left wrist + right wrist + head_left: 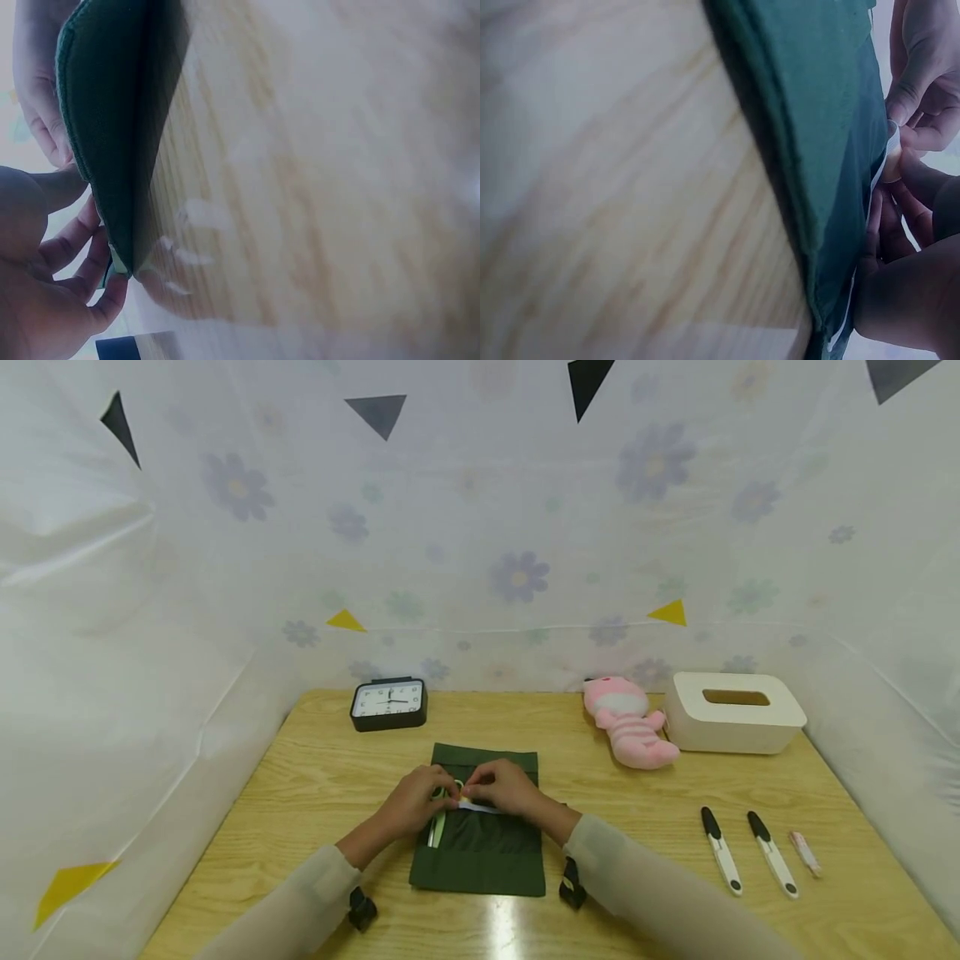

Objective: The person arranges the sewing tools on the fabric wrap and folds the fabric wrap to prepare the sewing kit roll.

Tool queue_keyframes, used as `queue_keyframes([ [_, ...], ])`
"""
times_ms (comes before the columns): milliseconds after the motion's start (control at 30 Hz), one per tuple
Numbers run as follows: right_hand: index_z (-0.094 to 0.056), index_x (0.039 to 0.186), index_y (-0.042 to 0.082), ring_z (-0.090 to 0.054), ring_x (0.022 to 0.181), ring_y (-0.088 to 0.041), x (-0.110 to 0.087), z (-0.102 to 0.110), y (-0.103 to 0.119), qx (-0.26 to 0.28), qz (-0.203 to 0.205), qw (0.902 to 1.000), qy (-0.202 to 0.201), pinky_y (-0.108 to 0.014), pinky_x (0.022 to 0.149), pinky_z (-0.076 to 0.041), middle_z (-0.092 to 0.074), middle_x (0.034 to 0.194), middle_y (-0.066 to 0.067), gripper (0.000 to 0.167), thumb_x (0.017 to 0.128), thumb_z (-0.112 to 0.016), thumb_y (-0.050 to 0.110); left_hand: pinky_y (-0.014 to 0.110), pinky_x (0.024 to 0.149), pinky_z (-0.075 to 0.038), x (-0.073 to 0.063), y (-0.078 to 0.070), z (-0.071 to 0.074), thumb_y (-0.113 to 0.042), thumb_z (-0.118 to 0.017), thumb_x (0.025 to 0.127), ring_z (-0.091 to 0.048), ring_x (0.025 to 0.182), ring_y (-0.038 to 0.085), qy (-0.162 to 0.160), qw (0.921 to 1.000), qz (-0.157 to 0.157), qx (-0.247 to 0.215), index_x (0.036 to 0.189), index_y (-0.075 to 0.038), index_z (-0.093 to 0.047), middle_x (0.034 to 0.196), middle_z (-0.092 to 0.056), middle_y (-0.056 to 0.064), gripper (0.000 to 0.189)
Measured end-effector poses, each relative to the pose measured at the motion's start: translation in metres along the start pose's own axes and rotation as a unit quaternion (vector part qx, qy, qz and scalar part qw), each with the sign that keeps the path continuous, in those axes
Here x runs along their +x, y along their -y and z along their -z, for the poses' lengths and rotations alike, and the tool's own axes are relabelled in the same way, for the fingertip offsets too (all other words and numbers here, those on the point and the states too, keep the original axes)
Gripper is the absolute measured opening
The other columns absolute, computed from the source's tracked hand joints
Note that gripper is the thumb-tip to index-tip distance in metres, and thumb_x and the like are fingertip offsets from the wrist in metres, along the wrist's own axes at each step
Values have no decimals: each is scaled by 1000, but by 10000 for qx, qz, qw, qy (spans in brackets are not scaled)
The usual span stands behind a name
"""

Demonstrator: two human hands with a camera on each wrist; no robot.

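A dark green cloth pouch (pixel 487 868) lies unfolded on the table, a white strip (pixel 480 808) running across its pocket edge. Green-handled scissors (pixel 438 831) sit in the pouch's left part, partly covered by my left hand (pixel 417 798). That hand pinches the white strip near its left end, thumb and forefinger meeting there in the right wrist view. Close against it, my right hand (pixel 508 788) pinches a small pale-yellow thing (pixel 892 168) at the strip; fingers hide most of it. Seen from the left wrist, the pouch's edge (pixel 105 135) lifts off the wood.
Toward the back stand a black-framed clock (pixel 388 703), a pink plush toy (pixel 632 727) and a white tissue box (pixel 735 727). Two white-and-black snips (pixel 722 852) (pixel 774 856) and a small pink-and-white item (pixel 806 853) lie at the right. Pale sheeting surrounds the table.
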State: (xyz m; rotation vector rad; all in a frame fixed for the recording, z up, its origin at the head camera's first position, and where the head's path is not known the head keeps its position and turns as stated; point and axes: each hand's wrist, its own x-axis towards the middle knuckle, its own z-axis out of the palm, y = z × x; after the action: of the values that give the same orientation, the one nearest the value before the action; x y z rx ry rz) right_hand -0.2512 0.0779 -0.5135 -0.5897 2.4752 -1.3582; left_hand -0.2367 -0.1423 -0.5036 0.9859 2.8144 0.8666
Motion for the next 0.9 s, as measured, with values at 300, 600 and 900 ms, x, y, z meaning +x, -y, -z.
queue_keyframes([
  [300,-81,92,14,-63,83,-9,1,-2,3,58,-60,9999,-63,-34,77,-53,-74,94,3,14,98,-73,24,42,83,-52,-1,-1,1,-17,-80,90,-61,92,18,13,10000,43,48,90,-17,-77,95,-66,-5,3],
  [600,-81,92,11,-63,87,-11,2,0,4,98,-136,9999,24,-34,79,-52,-74,98,0,15,98,-73,23,41,82,-51,-1,-3,1,-14,-79,91,-59,92,17,13,9999,101,39,89,-19,-76,94,-65,-5,6],
  [900,-82,93,13,-62,84,-8,2,0,3,3,-24,9996,272,-33,77,-52,-75,95,2,16,98,-73,24,42,84,-51,-1,-2,0,-12,-78,91,-59,94,18,87,9999,45,106,88,-17,-76,96,-65,-4,7],
])
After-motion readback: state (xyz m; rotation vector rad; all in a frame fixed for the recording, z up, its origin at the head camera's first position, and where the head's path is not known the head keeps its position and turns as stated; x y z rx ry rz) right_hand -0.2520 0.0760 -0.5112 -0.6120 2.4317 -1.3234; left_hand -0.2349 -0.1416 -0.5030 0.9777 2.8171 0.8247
